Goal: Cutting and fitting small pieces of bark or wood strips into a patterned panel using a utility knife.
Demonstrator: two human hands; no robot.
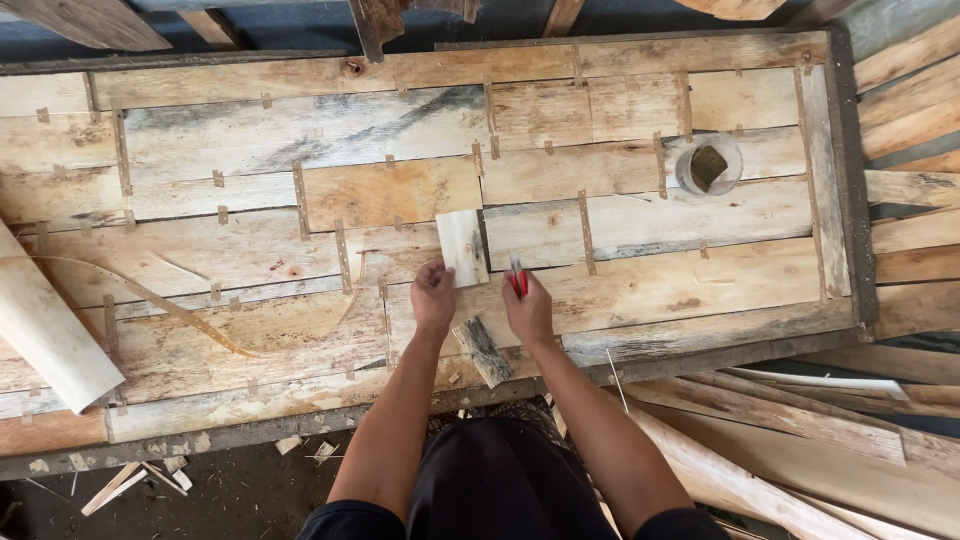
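Note:
My left hand (433, 296) pinches the lower edge of a small pale veneer piece (461, 245) that lies on a large sheet of patched veneer strips (250, 140). To its right, my right hand (528, 309) grips a red-handled cutter (517, 277), its tip close to the right side of the pale piece. A darker scrap of veneer (483, 350) lies between my wrists on the sheet. Small tape tabs join the strips all over the sheet.
A roll of tape (708, 165) sits at the sheet's upper right. A rolled pale veneer sheet (45, 335) lies at the left. Loose veneer strips (800, 430) pile up at the right and lower right. A thin curled sliver (170, 305) crosses the sheet at left.

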